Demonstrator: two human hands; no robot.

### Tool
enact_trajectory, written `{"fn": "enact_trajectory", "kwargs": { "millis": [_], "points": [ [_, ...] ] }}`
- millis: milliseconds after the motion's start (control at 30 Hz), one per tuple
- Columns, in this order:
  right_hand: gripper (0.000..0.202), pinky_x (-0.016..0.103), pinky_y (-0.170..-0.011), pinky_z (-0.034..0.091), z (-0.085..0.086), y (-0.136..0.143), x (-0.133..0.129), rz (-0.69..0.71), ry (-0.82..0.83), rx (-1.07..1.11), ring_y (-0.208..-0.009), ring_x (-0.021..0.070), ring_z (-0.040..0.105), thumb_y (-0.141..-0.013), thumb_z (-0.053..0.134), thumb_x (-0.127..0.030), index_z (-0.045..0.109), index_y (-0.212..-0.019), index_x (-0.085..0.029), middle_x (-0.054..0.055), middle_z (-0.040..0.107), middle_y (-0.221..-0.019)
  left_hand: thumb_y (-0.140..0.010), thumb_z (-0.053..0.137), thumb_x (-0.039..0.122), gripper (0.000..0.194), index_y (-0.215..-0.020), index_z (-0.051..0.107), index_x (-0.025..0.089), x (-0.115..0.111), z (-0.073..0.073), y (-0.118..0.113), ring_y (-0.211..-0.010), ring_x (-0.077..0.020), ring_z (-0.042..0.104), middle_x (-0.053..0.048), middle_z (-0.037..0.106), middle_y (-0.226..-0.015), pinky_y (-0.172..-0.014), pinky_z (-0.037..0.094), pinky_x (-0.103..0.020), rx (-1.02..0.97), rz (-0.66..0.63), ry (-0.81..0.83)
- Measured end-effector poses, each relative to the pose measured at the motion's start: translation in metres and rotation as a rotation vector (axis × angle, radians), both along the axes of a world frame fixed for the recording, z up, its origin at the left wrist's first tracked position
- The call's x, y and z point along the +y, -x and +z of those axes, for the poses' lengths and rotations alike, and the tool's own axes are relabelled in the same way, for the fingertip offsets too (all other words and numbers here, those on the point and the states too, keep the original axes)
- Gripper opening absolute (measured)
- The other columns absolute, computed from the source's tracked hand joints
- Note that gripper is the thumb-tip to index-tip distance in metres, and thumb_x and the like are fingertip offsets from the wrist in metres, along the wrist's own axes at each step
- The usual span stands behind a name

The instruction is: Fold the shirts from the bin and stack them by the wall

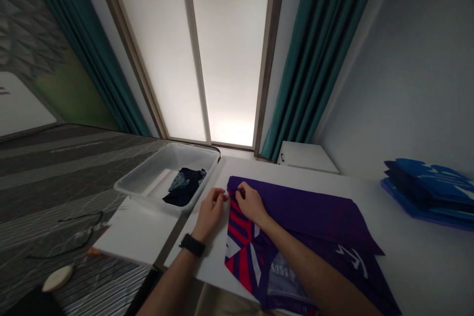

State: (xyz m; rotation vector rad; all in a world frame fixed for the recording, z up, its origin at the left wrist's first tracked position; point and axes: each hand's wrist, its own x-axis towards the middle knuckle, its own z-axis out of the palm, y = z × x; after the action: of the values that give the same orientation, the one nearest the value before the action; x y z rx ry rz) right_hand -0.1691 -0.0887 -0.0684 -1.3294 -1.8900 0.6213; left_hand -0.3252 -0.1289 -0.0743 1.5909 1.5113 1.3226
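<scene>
A purple shirt (307,207) lay on the white table (211,269), in front of the person and a little to the right. Its long axis ran from left to right, slanting toward the near right. The red-and-white striped part pointed left; a white emblem showed near the right end, and a grey panel at the near side bore inverted print.

The right hand (253,203) was at the far left corner of the shirt, fingers bent and narrowly set against the cloth; whether they pinched it could not be told. The left hand (213,205) was just beside the left edge, fingers curled with a narrow gap; whether it held any cloth could not be told either. The right forearm (303,256) lay across the shirt in view and hid part of it. One watch (192,245) circled the left wrist.

To the left stood one clear bin (148,169), with dark clothes (183,190) inside, too bunched to count. At the far right was one stack (425,192) of blue folded cloth, its layers not countable. Beyond the table were one white cabinet (307,155) and two teal curtains (314,49).
</scene>
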Motion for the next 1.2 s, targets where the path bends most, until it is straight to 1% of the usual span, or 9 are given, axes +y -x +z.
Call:
{"fn": "enact_trajectory", "kwargs": {
  "millis": [200,333,500,600,700,800,933,1067,1200],
  "points": [
    [0.015,0.028,-0.064,0.041,0.015,-0.027,0.029,-0.077,0.084,0.360,-0.067,0.0169,0.055,-0.082,0.047,-0.035,0.051,-0.073,-0.023,-0.002,0.058,-0.069,-0.091,0.039,0.038,0.025,-0.102,0.053,0.020,0.031,0.002,-0.001,-0.078,-0.0191,0.064,-0.005,0.072,-0.092,-0.079,0.047,-0.034,-0.019,-0.015,0.040],
    [0.017,0.027,-0.063,0.041,0.023,-0.036,0.031,-0.089,0.078,0.432,-0.068,0.0169,0.055,-0.081,0.048,-0.038,0.052,-0.075,-0.022,-0.002,0.058,-0.070,-0.094,0.031,0.040,0.032,-0.106,0.051,0.020,0.059,0.005,-0.007,-0.076,-0.0184,0.065,-0.006,0.072,-0.093,-0.076,0.048,-0.033,-0.059,0.038,0.095],
    [0.017,0.027,-0.064,0.043,0.028,-0.036,0.029,-0.066,0.046,0.433,-0.067,0.0161,0.055,-0.083,0.047,-0.036,0.051,-0.075,-0.022,-0.002,0.058,-0.069,-0.094,0.030,0.040,0.035,-0.098,0.057,0.018,0.092,0.001,-0.012,-0.066,-0.0180,0.063,-0.006,0.070,-0.079,-0.067,0.047,-0.031,-0.012,0.000,0.166],
    [0.014,0.028,-0.065,0.044,0.029,-0.031,0.022,-0.007,-0.005,0.341,-0.067,0.0158,0.055,-0.085,0.046,-0.032,0.051,-0.076,-0.022,-0.002,0.057,-0.070,-0.092,0.033,0.037,0.034,-0.096,0.060,0.017,0.108,-0.005,-0.010,-0.064,-0.0171,0.062,-0.006,0.068,-0.080,-0.065,0.046,-0.030,0.010,-0.004,0.162],
    [0.007,0.028,-0.070,0.044,0.025,-0.022,0.006,0.086,-0.092,0.145,-0.074,0.0160,0.055,-0.085,0.048,-0.024,0.053,-0.080,-0.022,0.000,0.059,-0.078,-0.088,0.041,0.037,0.033,-0.096,0.064,0.015,0.116,-0.011,-0.005,-0.068,-0.0173,0.062,-0.007,0.067,-0.081,-0.065,0.046,-0.029,0.038,0.000,0.144],
    [0.007,0.030,-0.080,0.043,0.016,-0.013,-0.012,0.215,-0.162,-0.054,-0.086,0.0169,0.055,-0.086,0.051,-0.016,0.056,-0.085,-0.021,0.002,0.060,-0.089,-0.084,0.047,0.037,0.031,-0.097,0.065,0.014,0.116,-0.015,-0.001,-0.071,-0.0181,0.062,-0.005,0.067,-0.079,-0.064,0.044,-0.028,0.075,-0.001,0.116],
    [0.005,0.032,-0.086,0.040,0.003,-0.008,-0.031,0.354,-0.171,-0.249,-0.092,0.0168,0.054,-0.089,0.055,-0.017,0.058,-0.090,-0.021,0.002,0.062,-0.095,-0.082,0.051,0.038,0.030,-0.095,0.066,0.016,0.111,-0.017,0.003,-0.065,-0.0172,0.059,-0.002,0.066,-0.070,-0.060,0.042,-0.026,0.121,-0.029,0.081],
    [0.014,0.032,-0.091,0.039,-0.004,-0.009,-0.038,0.395,-0.226,-0.328,-0.100,0.0172,0.053,-0.090,0.052,-0.015,0.061,-0.101,-0.020,0.004,0.063,-0.104,-0.081,0.052,0.037,0.027,-0.093,0.066,0.016,0.112,-0.017,0.004,-0.062,-0.0167,0.059,-0.001,0.066,-0.068,-0.058,0.041,-0.026,0.149,-0.057,0.067],
    [0.024,0.034,-0.099,0.037,-0.004,-0.010,-0.042,0.440,-0.278,-0.377,-0.114,0.0188,0.050,-0.091,0.052,-0.015,0.061,-0.112,-0.020,0.006,0.061,-0.120,-0.079,0.054,0.032,0.022,-0.088,0.067,0.018,0.114,-0.014,0.004,-0.066,-0.0177,0.062,-0.002,0.068,-0.071,-0.062,0.043,-0.027,0.184,-0.091,0.051]
  ]
}}
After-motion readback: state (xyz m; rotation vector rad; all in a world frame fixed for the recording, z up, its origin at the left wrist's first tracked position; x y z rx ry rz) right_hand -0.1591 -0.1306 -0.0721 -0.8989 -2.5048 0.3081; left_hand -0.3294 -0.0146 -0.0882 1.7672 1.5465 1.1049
